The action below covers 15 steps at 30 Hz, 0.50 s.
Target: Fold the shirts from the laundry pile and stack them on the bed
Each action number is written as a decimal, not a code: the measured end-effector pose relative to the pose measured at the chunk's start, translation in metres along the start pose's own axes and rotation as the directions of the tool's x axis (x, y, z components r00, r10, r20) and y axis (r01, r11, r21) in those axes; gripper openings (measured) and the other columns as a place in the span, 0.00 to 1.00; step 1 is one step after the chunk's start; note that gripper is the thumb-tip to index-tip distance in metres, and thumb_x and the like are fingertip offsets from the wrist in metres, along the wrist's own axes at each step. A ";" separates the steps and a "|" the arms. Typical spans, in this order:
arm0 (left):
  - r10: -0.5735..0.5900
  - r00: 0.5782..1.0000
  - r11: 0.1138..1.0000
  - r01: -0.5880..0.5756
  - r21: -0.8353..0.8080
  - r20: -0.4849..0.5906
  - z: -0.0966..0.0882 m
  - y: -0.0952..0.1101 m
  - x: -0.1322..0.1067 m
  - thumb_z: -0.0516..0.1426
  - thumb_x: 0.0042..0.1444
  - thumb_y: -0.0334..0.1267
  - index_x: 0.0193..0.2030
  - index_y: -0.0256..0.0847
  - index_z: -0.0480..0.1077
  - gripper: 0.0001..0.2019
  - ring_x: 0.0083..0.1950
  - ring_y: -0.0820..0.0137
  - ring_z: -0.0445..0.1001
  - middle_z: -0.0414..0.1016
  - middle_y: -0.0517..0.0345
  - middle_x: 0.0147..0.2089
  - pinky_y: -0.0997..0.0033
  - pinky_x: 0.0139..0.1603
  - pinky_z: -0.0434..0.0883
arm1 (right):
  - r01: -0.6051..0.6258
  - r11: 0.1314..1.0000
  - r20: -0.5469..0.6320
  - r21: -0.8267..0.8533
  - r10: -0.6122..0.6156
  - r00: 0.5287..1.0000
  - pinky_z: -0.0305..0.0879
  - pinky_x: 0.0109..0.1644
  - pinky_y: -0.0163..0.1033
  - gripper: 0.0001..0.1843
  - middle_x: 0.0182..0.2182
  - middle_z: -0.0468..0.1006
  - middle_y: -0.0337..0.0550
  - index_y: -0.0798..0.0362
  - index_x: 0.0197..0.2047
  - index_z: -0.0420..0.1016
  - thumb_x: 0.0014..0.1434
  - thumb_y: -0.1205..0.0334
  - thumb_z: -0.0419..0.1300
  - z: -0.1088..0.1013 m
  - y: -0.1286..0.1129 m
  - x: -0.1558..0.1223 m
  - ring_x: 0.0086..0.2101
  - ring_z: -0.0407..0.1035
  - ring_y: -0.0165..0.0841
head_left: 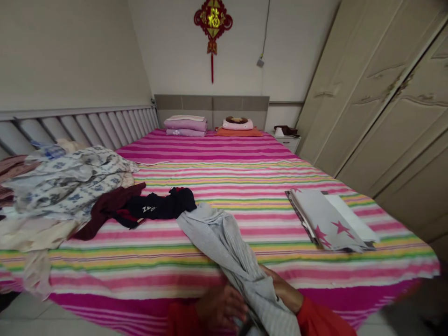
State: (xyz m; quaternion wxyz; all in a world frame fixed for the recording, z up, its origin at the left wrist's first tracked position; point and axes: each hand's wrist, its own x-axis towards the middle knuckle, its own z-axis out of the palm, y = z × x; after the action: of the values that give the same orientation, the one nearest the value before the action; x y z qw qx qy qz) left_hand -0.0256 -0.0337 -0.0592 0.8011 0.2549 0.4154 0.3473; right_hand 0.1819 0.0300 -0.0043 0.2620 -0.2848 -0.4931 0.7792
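Observation:
A light grey ribbed garment [241, 261] stretches from the middle of the bed towards me and hangs past the near edge. My left hand [226, 305] is beside its left side, slightly blurred, its fingers apart and close to the cloth. On the other side, my right hand [273, 277] lies against the garment and partly under it; the cloth covers its fingers. The garment's far end touches a black printed garment [161, 205]. A dark maroon garment [108, 210] lies left of the black one.
A heap of clothes with a floral white piece [77, 179] covers the bed's left side. Folded grey cloth with pink stars [322, 221] lies at the right. Folded bedding [185, 126] stands by the headboard [241, 107]. A railing [115, 126] borders the left, a wardrobe [367, 88] the right.

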 end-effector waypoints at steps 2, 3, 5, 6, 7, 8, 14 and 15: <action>0.002 0.996 0.994 -0.011 -0.108 -0.085 -0.014 0.009 0.005 0.62 0.43 0.62 0.36 0.38 0.77 0.26 0.41 0.58 0.78 0.79 0.44 0.41 0.61 0.39 0.74 | -0.042 0.997 0.012 -0.072 0.043 0.999 0.59 0.59 0.49 0.37 0.47 0.78 0.48 0.53 0.56 0.73 0.38 0.62 0.70 -0.007 0.001 -0.019 0.51 0.69 0.46; 0.001 0.992 0.984 -0.024 -0.178 -0.129 -0.020 0.012 0.009 0.63 0.43 0.61 0.38 0.39 0.76 0.26 0.43 0.58 0.78 0.79 0.44 0.42 0.61 0.41 0.74 | -0.082 0.990 0.017 -0.119 0.085 0.996 0.59 0.60 0.48 0.38 0.47 0.78 0.47 0.53 0.56 0.73 0.37 0.63 0.71 -0.009 0.005 -0.030 0.52 0.69 0.45; 0.003 0.962 0.950 -0.088 -0.300 -0.272 -0.027 0.018 0.016 0.64 0.45 0.56 0.41 0.38 0.76 0.24 0.46 0.56 0.78 0.80 0.44 0.44 0.58 0.45 0.75 | -0.192 0.961 0.028 -0.202 0.201 0.979 0.60 0.59 0.46 0.39 0.47 0.78 0.45 0.52 0.56 0.74 0.37 0.61 0.72 -0.013 0.015 -0.047 0.52 0.69 0.45; -0.008 0.936 0.935 -0.118 -0.334 -0.353 -0.028 0.022 0.018 0.64 0.47 0.52 0.43 0.38 0.75 0.22 0.46 0.55 0.78 0.80 0.44 0.43 0.56 0.46 0.75 | -0.240 0.943 0.038 -0.229 0.255 0.966 0.61 0.58 0.45 0.38 0.46 0.78 0.44 0.52 0.55 0.74 0.38 0.58 0.72 -0.014 0.020 -0.054 0.51 0.69 0.44; -0.023 0.898 0.924 -0.148 -0.352 -0.439 -0.027 0.027 0.019 0.64 0.49 0.48 0.45 0.37 0.74 0.20 0.46 0.54 0.78 0.81 0.44 0.42 0.55 0.47 0.75 | -0.270 0.931 0.053 -0.247 0.291 0.955 0.62 0.57 0.44 0.35 0.45 0.79 0.44 0.52 0.54 0.75 0.40 0.54 0.71 -0.015 0.023 -0.058 0.50 0.70 0.43; -0.040 0.854 0.914 -0.178 -0.363 -0.519 -0.025 0.032 0.018 0.63 0.51 0.44 0.46 0.35 0.74 0.18 0.45 0.55 0.79 0.81 0.45 0.40 0.55 0.47 0.75 | -0.278 0.925 0.070 -0.259 0.305 0.950 0.63 0.55 0.44 0.32 0.44 0.79 0.44 0.53 0.52 0.77 0.43 0.50 0.70 -0.017 0.023 -0.060 0.48 0.70 0.42; 0.233 0.906 0.780 -0.391 -0.488 -0.353 -0.025 0.075 -0.036 0.52 0.61 0.43 0.60 0.33 0.68 0.23 0.59 0.57 0.71 0.78 0.44 0.51 0.55 0.64 0.63 | -0.113 0.891 -0.179 -0.440 0.036 0.983 0.69 0.48 0.46 0.26 0.32 0.80 0.45 0.56 0.34 0.82 0.46 0.40 0.65 -0.043 -0.039 -0.042 0.37 0.73 0.41; 0.307 0.892 0.746 -0.442 -0.499 -0.332 -0.031 0.080 -0.052 0.51 0.61 0.43 0.61 0.36 0.67 0.23 0.61 0.57 0.69 0.77 0.46 0.53 0.54 0.67 0.60 | -0.076 0.876 -0.284 -0.477 -0.071 0.956 0.69 0.48 0.47 0.26 0.33 0.81 0.46 0.55 0.35 0.82 0.46 0.40 0.65 -0.048 -0.057 -0.039 0.38 0.73 0.42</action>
State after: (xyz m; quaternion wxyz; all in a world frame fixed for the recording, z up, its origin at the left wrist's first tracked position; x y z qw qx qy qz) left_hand -0.1006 -0.0191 0.0059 0.6997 0.0449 0.3237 0.6353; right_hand 0.2503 0.0546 0.0380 0.2519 -0.4539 -0.6269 0.5809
